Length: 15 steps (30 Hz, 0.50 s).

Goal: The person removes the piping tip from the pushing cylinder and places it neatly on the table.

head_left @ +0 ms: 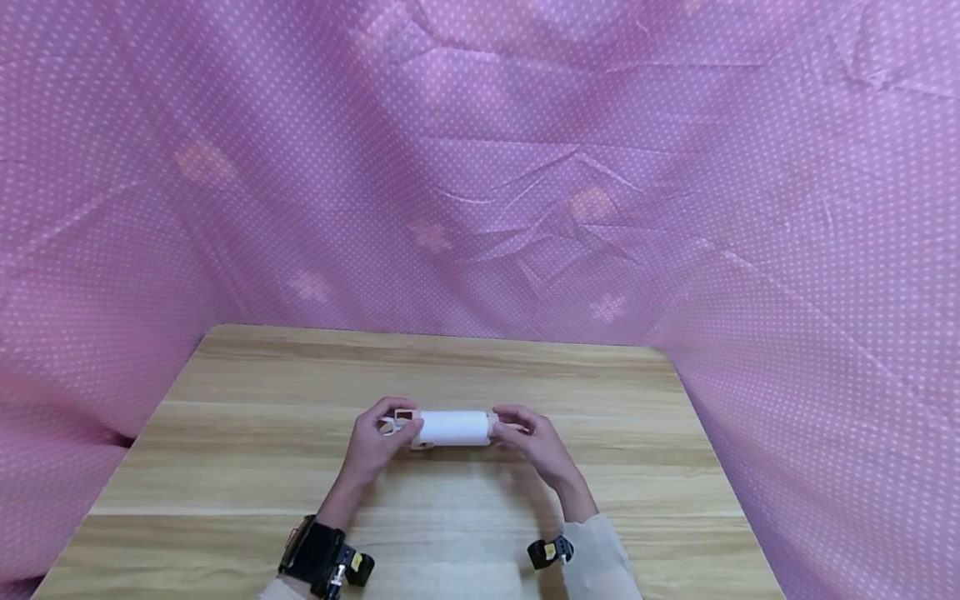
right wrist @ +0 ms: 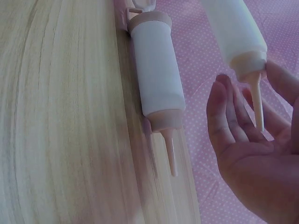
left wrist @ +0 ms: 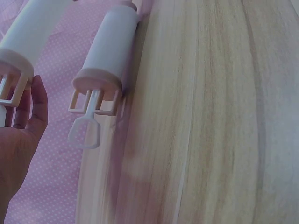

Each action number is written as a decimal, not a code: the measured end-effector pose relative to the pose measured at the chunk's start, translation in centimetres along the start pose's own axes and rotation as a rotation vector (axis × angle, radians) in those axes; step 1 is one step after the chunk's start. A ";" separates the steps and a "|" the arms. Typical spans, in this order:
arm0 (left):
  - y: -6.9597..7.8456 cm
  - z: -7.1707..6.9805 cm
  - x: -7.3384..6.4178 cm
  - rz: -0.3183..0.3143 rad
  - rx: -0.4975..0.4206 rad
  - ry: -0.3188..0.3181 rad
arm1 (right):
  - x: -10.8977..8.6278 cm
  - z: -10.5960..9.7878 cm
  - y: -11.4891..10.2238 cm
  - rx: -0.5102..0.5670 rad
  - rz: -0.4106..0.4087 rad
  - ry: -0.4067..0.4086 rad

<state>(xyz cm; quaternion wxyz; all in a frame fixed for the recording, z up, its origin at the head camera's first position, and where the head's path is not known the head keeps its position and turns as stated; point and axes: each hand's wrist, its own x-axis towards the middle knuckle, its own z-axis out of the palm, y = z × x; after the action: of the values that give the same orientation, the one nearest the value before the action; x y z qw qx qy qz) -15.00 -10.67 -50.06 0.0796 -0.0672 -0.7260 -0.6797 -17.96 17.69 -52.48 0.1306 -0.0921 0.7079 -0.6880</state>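
Both hands hold a white icing syringe [head_left: 453, 427] level between them, over the wooden table. My left hand [head_left: 377, 437] grips its plunger end, fingers and thumb round the pinkish cap and frame handles. At the other end, my right hand [head_left: 534, 442] pinches the collar near the tapered nozzle [right wrist: 257, 100]. Lying on the tabletop is a second, like icing syringe [left wrist: 108, 44], with its ring-shaped plunger handle [left wrist: 85, 133] and its long nozzle [right wrist: 171, 154] visible in the wrist views. From the head view it is mostly hidden behind the held one.
The light wood table [head_left: 247, 467] has rounded far corners. Pink dotted cloth [head_left: 480, 183] hangs behind it and along both sides. Straps with small cameras [head_left: 318, 554] sit at the wrists.
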 end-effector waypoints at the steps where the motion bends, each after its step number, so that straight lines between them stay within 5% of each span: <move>1: 0.0 0.0 0.0 0.003 -0.002 0.001 | 0.0 0.0 0.0 0.002 0.004 -0.008; 6: -0.2 0.0 0.1 -0.004 -0.007 0.004 | 0.0 -0.1 -0.1 -0.004 -0.024 -0.035; 15: -3.8 -0.2 1.1 0.011 -0.009 0.034 | 0.2 0.4 -0.3 0.009 -0.056 0.006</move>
<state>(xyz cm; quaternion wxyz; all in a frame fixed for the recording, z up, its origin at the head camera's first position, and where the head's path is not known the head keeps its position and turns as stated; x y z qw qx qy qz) -16.85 -11.16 -53.57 0.0953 -0.0601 -0.7212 -0.6835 -18.05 17.23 -52.22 0.1099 -0.1092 0.7024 -0.6947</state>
